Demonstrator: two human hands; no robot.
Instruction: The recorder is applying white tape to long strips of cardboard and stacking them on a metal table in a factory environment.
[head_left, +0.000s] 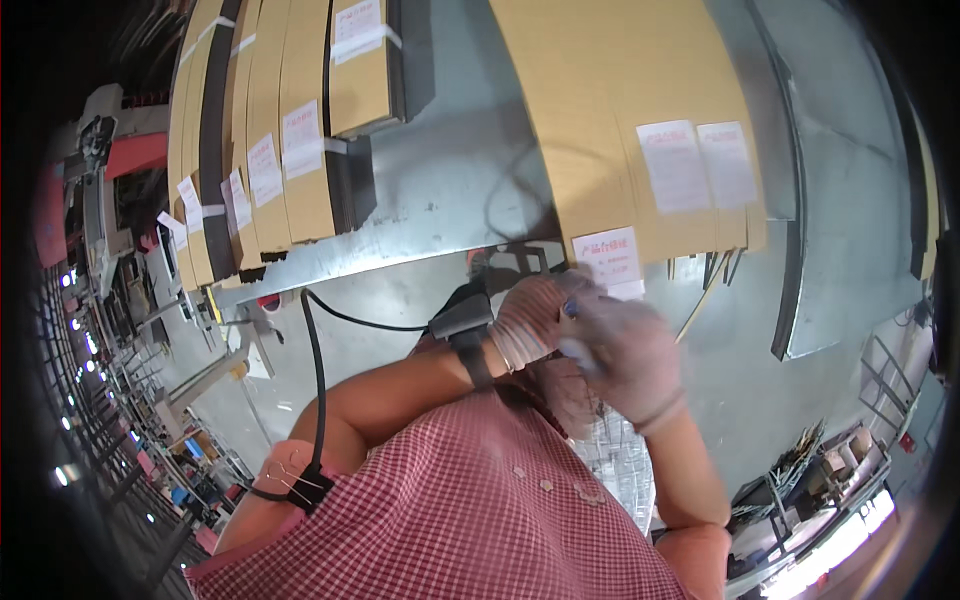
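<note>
My two gloved hands meet in front of my chest, just off the near edge of a stack of long tan boards (590, 100). My left hand (528, 318) has its fingers curled in, with a small blue thing (570, 307) showing at them; its kind I cannot make out. Close against it, my right hand (637, 362) is smeared by motion, and its fingers cannot be read. A white label sheet with red print (608, 262) sits at the stack's near edge, right by my hands. Two more printed sheets (675, 168) lie on the boards.
Tan and dark strapped panels (290, 120) with labels stand at left on a grey metal table (450, 130). A black cable (318, 380) runs from my left wrist strap (470, 345) to a clip at my shoulder. Grey metal panels (840, 200) lie at right.
</note>
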